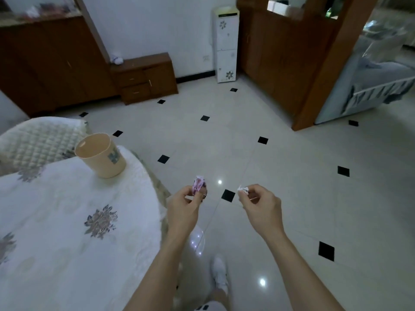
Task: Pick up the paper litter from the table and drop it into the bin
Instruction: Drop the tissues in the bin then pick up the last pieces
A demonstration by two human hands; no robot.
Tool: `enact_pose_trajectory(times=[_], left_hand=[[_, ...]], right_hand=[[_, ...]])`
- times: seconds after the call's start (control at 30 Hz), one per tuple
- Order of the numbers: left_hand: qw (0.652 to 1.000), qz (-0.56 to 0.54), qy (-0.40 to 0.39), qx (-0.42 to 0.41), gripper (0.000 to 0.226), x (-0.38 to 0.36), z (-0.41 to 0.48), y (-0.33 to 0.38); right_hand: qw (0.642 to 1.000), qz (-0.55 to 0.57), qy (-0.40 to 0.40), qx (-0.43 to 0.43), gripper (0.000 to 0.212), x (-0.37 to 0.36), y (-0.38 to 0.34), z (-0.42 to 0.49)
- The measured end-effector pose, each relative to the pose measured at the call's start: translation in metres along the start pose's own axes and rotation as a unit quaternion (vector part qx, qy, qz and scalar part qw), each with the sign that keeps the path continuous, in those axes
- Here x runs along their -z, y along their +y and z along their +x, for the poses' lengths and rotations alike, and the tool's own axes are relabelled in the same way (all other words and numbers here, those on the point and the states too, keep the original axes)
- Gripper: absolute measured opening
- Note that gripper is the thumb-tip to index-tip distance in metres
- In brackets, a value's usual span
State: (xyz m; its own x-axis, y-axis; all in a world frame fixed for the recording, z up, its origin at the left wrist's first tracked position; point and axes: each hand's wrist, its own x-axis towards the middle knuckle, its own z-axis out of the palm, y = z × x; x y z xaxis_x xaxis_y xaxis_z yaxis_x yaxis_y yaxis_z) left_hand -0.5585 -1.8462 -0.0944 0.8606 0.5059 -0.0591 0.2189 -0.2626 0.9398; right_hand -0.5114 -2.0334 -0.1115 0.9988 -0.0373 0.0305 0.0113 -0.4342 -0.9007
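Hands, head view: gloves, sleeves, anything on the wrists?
Left hand and right hand: no gloves, no rings or watch visible. No sleeves in view down to the frame edge. No straps, bands or markings.

I see a home's living and dining room: a glossy tiled floor with black diamond insets, dark wooden cabinets, a small drawer unit, a flower-printed water dispenser, a cloth-covered table and a quilt-draped chair.
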Motion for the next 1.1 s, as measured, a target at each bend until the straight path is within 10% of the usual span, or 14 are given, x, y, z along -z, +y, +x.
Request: enact_pose_trajectory(times=[1.1], left_hand=[[0.986, -0.022, 0.159, 0.041, 0.024, 0.005, 0.502, 0.031]], right_hand=[[0.982, 0.010, -0.188, 0.021, 0.020, -0.268, -0.111, 0.475]])
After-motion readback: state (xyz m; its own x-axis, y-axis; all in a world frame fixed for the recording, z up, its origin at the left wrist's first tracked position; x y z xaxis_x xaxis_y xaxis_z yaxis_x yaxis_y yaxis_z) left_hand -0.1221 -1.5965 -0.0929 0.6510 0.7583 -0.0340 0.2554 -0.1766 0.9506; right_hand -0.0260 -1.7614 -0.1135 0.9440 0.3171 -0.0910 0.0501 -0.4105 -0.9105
